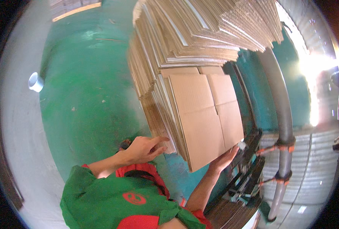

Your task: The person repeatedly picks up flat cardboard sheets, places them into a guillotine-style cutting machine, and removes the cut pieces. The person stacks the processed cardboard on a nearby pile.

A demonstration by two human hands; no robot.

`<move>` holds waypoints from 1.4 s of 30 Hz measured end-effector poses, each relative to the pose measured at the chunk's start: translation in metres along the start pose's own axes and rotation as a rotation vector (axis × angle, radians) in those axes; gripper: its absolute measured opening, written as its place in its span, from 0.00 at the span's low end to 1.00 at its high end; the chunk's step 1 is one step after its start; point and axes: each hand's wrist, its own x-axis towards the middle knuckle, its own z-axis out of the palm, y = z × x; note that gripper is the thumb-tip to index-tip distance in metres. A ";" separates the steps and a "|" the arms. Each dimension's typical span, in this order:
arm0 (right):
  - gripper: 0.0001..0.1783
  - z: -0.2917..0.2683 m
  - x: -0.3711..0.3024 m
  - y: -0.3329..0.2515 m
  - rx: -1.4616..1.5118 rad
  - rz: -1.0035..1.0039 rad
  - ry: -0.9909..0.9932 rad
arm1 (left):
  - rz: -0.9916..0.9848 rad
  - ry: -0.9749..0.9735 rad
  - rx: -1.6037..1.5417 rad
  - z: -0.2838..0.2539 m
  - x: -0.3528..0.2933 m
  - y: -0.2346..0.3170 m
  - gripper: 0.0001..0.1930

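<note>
A bundle of flattened cardboard boxes (pixel 203 110), brown with crossing creases on the top one, leans against a tall fanned stack of flattened boxes (pixel 177 34). My right hand (pixel 223 159) supports the bundle at its near right edge, with the fingers partly hidden by the cardboard. At the bundle's near left side is my left hand (pixel 148 148), its fingers apart and loosely bent. Its index fingertip reaches the edges of the lower cardboard sheets (pixel 156 122); whether it presses on them I cannot tell.
A grey pipe (pixel 284 103) with orange clamps rises on the right beside dark machine parts (pixel 245 171). More stacked sheets (pixel 230 213) lie below my right arm. On the left, a white cylindrical object (pixel 36 82) stands by the green floor (pixel 89 91). A pallet edge (pixel 76 11) shows far left.
</note>
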 end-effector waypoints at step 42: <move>0.17 -0.397 -0.738 0.283 0.318 0.739 1.740 | 0.682 -0.996 -0.332 0.568 -0.107 0.405 0.41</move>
